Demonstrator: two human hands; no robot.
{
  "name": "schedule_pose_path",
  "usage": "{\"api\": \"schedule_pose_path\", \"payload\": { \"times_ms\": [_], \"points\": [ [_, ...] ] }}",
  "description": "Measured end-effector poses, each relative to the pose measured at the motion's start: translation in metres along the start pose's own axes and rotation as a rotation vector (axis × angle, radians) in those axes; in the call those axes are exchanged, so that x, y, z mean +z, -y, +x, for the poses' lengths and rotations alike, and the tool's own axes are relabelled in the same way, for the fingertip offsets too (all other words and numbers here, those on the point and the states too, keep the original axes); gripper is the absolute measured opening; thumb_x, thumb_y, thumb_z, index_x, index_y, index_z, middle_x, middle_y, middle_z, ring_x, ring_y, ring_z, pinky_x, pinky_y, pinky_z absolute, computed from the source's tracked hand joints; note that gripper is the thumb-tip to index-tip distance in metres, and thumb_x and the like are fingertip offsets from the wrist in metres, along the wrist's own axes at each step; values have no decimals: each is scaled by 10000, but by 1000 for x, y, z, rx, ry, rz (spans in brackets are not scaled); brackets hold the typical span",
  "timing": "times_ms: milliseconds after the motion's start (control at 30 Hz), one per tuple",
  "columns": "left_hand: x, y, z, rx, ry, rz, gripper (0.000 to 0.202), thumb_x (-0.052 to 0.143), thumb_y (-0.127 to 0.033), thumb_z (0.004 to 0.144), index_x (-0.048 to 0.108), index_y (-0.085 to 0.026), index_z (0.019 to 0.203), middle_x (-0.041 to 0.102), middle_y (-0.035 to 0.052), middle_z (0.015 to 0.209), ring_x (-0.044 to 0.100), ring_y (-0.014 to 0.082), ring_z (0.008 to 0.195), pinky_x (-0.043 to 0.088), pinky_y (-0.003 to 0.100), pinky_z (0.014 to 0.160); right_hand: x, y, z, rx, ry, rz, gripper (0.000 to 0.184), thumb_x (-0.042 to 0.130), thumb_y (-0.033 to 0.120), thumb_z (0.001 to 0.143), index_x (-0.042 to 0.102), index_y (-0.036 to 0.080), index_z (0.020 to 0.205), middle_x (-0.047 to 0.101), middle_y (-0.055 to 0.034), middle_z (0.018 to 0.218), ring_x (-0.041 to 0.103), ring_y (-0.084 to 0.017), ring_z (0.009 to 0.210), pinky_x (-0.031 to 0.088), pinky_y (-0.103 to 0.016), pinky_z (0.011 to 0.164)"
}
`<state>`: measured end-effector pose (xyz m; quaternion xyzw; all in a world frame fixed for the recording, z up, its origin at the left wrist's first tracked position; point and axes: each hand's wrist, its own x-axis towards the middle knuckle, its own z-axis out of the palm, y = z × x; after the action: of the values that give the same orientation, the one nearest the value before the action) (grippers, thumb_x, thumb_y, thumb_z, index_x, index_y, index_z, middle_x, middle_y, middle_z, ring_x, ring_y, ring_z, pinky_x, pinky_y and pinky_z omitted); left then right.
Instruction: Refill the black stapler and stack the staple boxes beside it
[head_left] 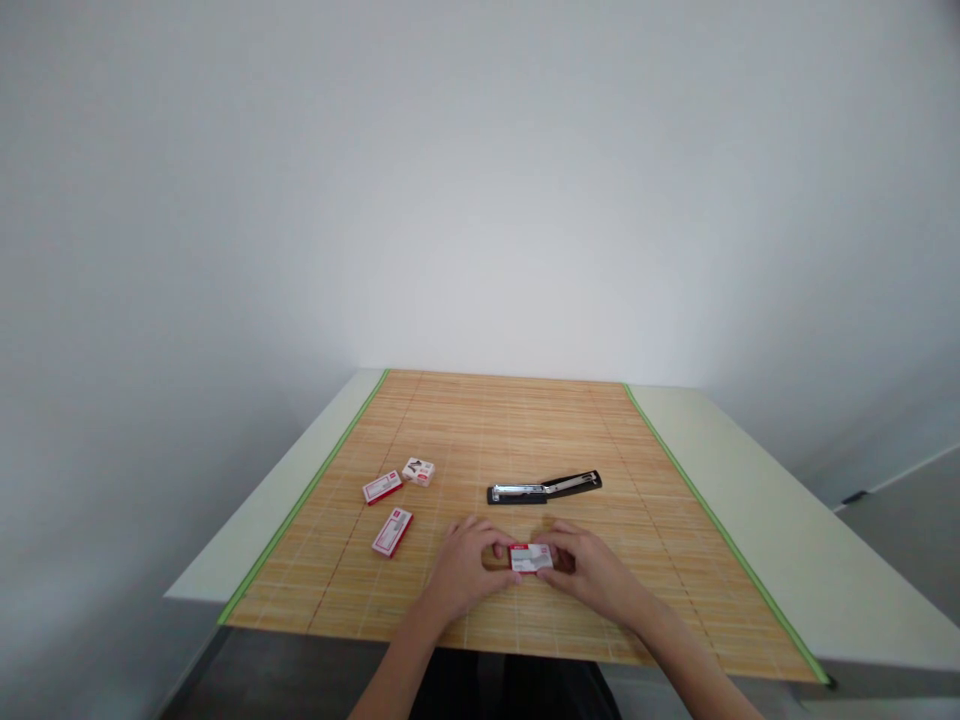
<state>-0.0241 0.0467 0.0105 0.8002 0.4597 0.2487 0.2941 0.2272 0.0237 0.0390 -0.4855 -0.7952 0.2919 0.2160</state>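
Note:
Between my two hands is a small red and white staple box, low over the front middle of the bamboo mat. My left hand pinches its left end between thumb and fingers. At the right end, my right hand grips it the same way. Just beyond my hands lies a black stapler, swung wide open with its metal magazine showing. Whether the box's end flaps are open is hidden by my fingers.
Left on the mat lie a red and white box, another like it and a smaller white box. The mat has green edges and covers a white table against a pale wall.

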Motion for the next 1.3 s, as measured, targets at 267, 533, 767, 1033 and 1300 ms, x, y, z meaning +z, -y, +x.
{"api": "schedule_pose_path", "payload": {
  "times_ms": [267, 533, 767, 1033, 1300],
  "points": [
    [2, 12, 3, -17, -211, -59, 342, 715, -511, 893, 709, -309, 1168, 685, 23, 1046, 623, 240, 1019, 453, 381, 944, 7, -10, -4, 48, -60, 50, 228, 726, 323, 869, 726, 246, 1084, 662, -32, 973, 614, -197, 835, 470, -297, 753],
    [3, 40, 40, -32, -247, 159, 651, 779, -466, 828, 544, -282, 1407, 424, 92, 1596, 352, 320, 1483, 275, 522, 1210, 13, -17, -8, 78, -191, 135, 435, 732, 371, 890, 658, 286, 1309, 608, -12, 927, 599, -195, 814, 491, -312, 751],
    [-4, 39, 47, 8, -118, 140, 360, 673, -450, 928, 663, -325, 1266, 377, 10, 1657, 251, 281, 1552, 258, 523, 1224, 18, 9, 12, 46, -169, -44, 200, 733, 299, 897, 766, 285, 1094, 631, -45, 1038, 607, -225, 997, 489, -333, 886],
    [-7, 38, 44, 59, -72, 101, 370, 771, -457, 843, 727, -348, 1194, 402, -11, 1643, 309, 296, 1532, 249, 522, 1236, 16, 9, 29, -11, -193, -31, 86, 726, 248, 900, 760, 259, 978, 628, -39, 1035, 616, -208, 975, 489, -319, 862],
    [-6, 42, 45, 67, -50, 101, 401, 814, -499, 793, 751, -373, 1169, 358, -38, 1665, 236, 304, 1568, 232, 533, 1246, 3, 12, 64, -9, -180, -128, 91, 711, 276, 924, 771, 253, 988, 623, -31, 1016, 623, -187, 936, 491, -287, 840]
  ]
}}
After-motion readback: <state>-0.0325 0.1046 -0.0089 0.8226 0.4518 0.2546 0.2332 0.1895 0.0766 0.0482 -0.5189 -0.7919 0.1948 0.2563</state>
